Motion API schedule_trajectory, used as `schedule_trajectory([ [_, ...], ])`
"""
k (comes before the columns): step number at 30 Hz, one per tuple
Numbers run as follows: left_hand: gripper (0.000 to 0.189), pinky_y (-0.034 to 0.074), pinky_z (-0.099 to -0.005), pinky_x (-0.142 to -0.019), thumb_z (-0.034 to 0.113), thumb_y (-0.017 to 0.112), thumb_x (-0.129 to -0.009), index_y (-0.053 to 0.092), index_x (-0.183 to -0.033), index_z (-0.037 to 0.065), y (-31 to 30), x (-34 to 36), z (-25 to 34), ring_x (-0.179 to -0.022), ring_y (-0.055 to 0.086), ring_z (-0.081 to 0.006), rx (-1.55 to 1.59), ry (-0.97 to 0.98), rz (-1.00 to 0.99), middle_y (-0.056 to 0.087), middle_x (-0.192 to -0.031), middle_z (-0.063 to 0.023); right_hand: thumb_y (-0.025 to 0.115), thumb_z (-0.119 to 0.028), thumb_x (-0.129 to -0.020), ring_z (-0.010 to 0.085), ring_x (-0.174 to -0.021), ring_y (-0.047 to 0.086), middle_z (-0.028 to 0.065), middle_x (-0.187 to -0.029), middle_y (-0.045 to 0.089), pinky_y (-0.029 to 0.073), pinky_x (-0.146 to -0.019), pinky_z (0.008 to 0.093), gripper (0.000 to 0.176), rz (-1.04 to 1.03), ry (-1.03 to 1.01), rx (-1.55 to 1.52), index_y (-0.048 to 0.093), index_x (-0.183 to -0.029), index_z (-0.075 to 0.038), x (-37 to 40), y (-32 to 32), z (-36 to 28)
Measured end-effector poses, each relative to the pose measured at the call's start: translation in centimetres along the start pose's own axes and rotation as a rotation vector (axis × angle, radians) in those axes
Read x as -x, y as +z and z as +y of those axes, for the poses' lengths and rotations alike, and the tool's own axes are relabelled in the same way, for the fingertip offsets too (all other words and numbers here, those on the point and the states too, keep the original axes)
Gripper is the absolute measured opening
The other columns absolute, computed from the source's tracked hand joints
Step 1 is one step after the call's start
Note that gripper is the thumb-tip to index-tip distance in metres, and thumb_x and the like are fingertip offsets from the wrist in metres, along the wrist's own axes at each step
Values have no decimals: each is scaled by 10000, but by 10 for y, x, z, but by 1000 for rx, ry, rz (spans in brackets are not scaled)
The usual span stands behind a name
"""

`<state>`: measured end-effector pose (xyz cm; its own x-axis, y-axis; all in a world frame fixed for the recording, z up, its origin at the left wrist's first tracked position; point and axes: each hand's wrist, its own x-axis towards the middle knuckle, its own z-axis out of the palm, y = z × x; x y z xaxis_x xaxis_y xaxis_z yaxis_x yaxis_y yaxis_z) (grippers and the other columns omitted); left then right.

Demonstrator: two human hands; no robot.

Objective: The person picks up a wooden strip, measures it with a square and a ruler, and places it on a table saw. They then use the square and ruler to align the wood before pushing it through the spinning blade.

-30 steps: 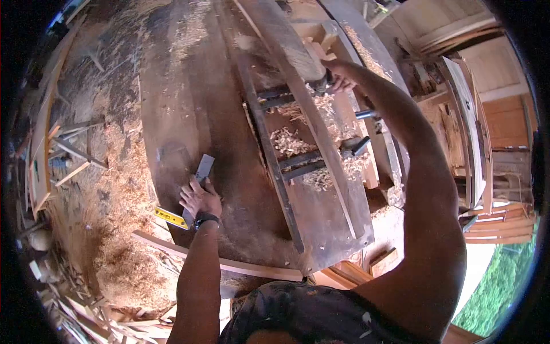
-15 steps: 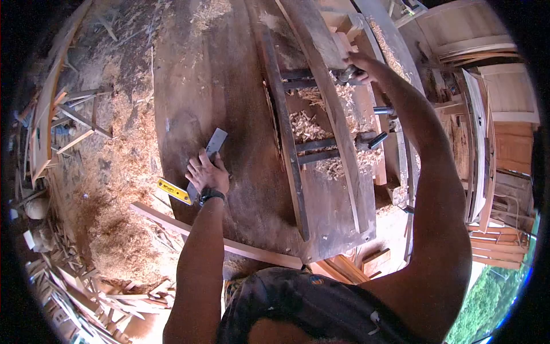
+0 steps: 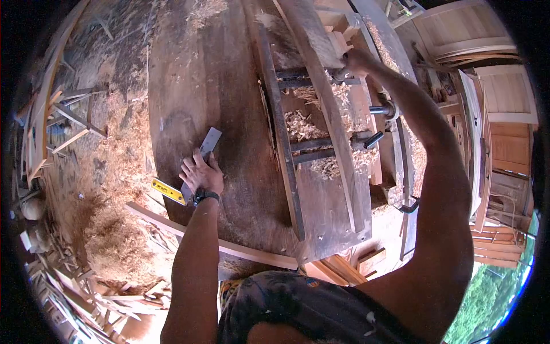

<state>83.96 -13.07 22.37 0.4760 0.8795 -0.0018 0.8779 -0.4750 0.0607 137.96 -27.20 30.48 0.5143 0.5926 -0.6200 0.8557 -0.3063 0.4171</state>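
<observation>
My left hand (image 3: pixel 201 173) lies with fingers spread over a square with a yellow handle (image 3: pixel 168 191) and a grey metal blade (image 3: pixel 211 140). It presses on the dark wooden board (image 3: pixel 240 195) beneath. Farther off at the upper right, my right hand (image 3: pixel 358 62) is closed around the end of a dark bar clamp (image 3: pixel 339 74); its fingers are partly hidden. Nearer to me, a second bar clamp (image 3: pixel 372 141) crosses the same two long wooden strips, one of them the right-hand strip (image 3: pixel 335 114).
Curled shavings (image 3: pixel 303 126) lie between the clamp bars. A pale curved strip (image 3: pixel 229 247) runs along the near edge of the board. Sawdust and offcuts (image 3: pixel 114 241) cover the floor at left. Wooden panels (image 3: pixel 458 34) stand at right.
The view has shifted slightly, so the board and square appear a little farther left. My right hand has turned slightly at the clamp; my left hand stays on the square.
</observation>
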Motion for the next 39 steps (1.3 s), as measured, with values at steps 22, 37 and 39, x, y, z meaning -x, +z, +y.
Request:
schedule_trajectory([
  [22, 328, 410, -488, -824, 419, 586, -889, 611, -1017, 118, -22, -2, -4, -955, 548, -333, 189, 9, 33, 552, -1003, -139, 578, -341, -946, 302, -1045, 588, 192, -1222, 581, 473, -921, 394, 518, 126, -61, -478, 455, -1338, -26, -1, 20, 22],
  [37, 447, 340, -471, -972, 390, 501, -932, 520, -1270, 99, -17, 2, -15, -1132, 469, -305, 290, -54, -48, 511, -1164, -143, 645, -421, -871, 273, -684, 594, 129, -794, 583, 451, -542, 401, 476, 389, -136, -872, 615, -1090, 0, 14, 10, 16],
  [39, 445, 341, -475, -972, 393, 506, -930, 527, -1265, 101, -16, 3, -14, -1135, 472, -308, 319, -44, -24, 514, -1164, -143, 718, -346, -823, 301, -828, 618, 163, -908, 605, 487, -655, 432, 426, 905, -552, -299, 623, -1041, 6, 58, -26, -14],
])
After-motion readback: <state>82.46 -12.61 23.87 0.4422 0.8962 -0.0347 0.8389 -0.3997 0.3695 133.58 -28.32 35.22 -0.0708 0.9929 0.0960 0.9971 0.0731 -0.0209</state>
